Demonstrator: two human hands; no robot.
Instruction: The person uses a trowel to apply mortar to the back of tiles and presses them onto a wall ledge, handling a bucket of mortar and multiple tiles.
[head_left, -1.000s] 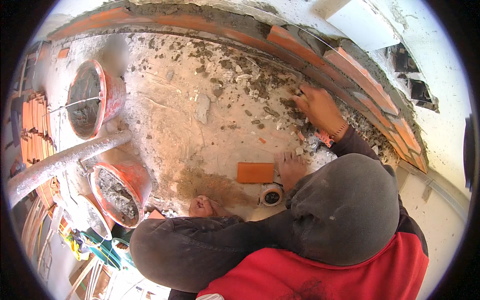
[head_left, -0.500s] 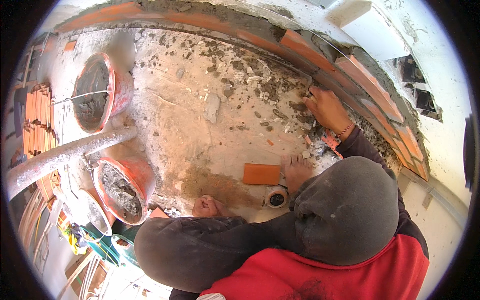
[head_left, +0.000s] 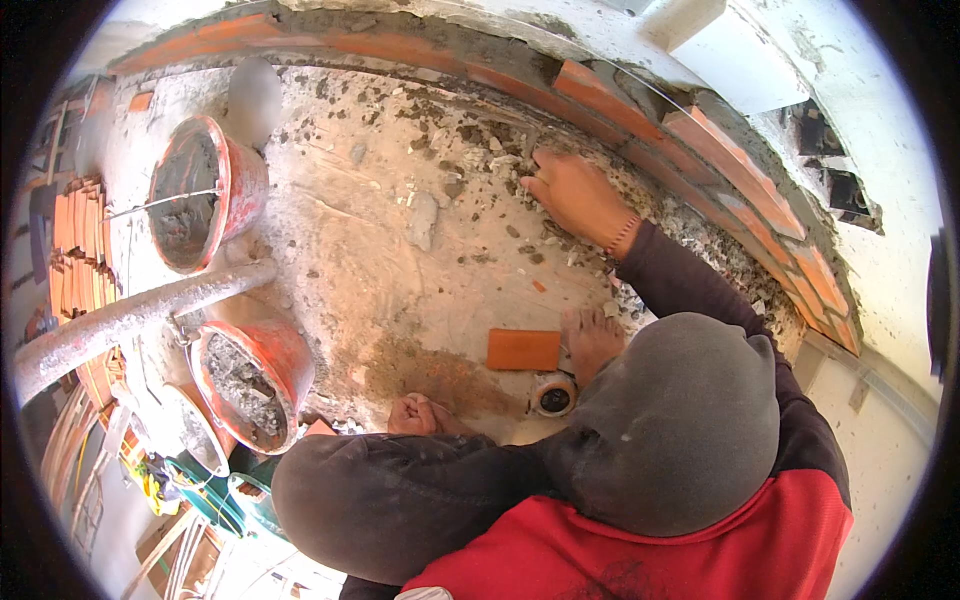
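The right hand [head_left: 575,195] lies flat, fingers spread and holding nothing, on the grey mortar rubble [head_left: 470,140] at the foot of the curved brick wall [head_left: 720,150], its fingertips touching the loose crumbs just under the lowest course. The sleeve runs back from it to a hooded head [head_left: 670,430] that fills the lower right and hides everything beneath it. The left hand [head_left: 415,415] sits curled on the concrete floor [head_left: 340,260], close to the dark sleeve; I cannot tell whether it grips anything, since its palm is turned down and partly covered. Between the 2 hands lies 1 loose orange brick tile [head_left: 523,349], flat on the floor, with a bare foot [head_left: 592,340] touching its right end. Just below the foot stands a small round pipe opening [head_left: 553,396], half masked by the hood.

Further left, 2 orange buckets [head_left: 200,190] of grey mortar stand either side of a mortar-caked pipe [head_left: 130,320] that runs off the left edge. A smaller pale bucket [head_left: 195,435] is partly tucked under the nearer one. Stacked orange tiles [head_left: 75,240] at the far left are bent and blurred by the lens rim.
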